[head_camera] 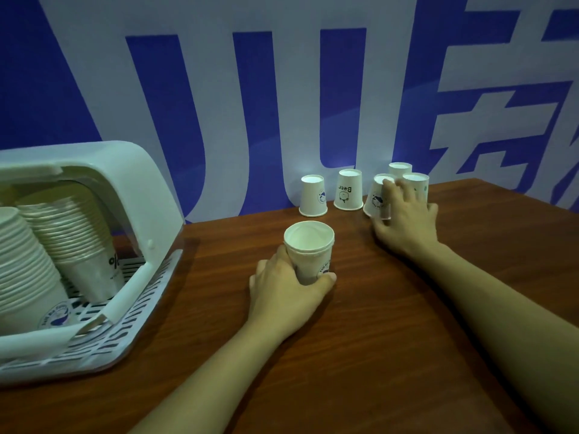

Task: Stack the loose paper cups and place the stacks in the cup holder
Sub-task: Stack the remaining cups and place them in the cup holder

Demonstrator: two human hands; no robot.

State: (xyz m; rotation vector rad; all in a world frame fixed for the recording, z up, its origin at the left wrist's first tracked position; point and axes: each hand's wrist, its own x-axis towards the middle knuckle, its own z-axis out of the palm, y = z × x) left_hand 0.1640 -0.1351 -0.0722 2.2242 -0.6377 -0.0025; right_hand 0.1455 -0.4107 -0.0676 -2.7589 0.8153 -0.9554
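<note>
The left hand (286, 285) grips a short upright stack of paper cups (310, 249) on the wooden table (391, 324). The right hand (405, 214) closes its fingers on a tilted upside-down cup (376, 198) among four others by the wall, while the white cup holder (103, 189) at far left contains two tall stacks.

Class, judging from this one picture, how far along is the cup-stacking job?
Done: two tall stacks already stand in the cup holder. In hand: the left hand grips a short upright stack, while the right hand grips a tilted upside-down cup. Left: four more upside-down cups wait by the wall.
</note>
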